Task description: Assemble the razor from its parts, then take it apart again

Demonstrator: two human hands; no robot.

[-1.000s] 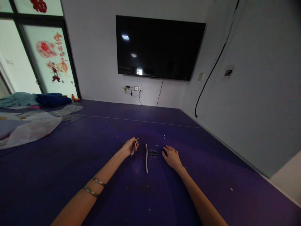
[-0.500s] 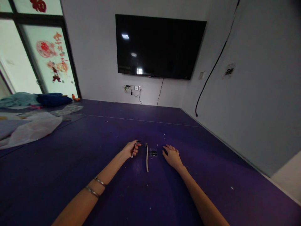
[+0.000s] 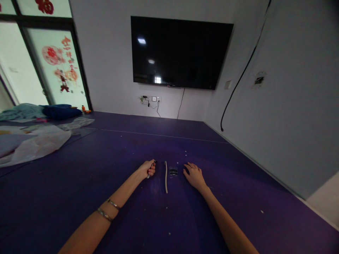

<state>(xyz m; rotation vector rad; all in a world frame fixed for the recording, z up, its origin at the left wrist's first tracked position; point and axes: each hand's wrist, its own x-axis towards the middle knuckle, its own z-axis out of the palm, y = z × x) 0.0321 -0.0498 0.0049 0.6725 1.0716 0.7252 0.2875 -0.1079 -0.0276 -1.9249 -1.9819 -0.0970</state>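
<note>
My left hand [image 3: 147,169] is closed around a slim razor [image 3: 148,176]. Its small dark head pokes out above the fingers and the pale handle end shows below; the fingers hide the middle. To the right of this hand, a white toothbrush [image 3: 166,180] lies lengthwise on the purple floor mat [image 3: 127,218], dark bristles at its far end. Beside the brush sits a small clear plastic case [image 3: 173,171] with black pieces inside. My right hand [image 3: 194,175] rests palm down on the mat just right of the case, fingers loosely spread and holding nothing.
Crumpled plastic sheeting [image 3: 42,141] and a dark blue cloth heap [image 3: 62,111] lie on the left by the glass door. A television [image 3: 180,53] hangs on the far wall. One black cable [image 3: 239,79] dangles along the right wall. White specks dot the mat.
My left fingers have curled tighter around the razor, and its head has tilted and shifted slightly. The right hand, toothbrush and case stay in place.
</note>
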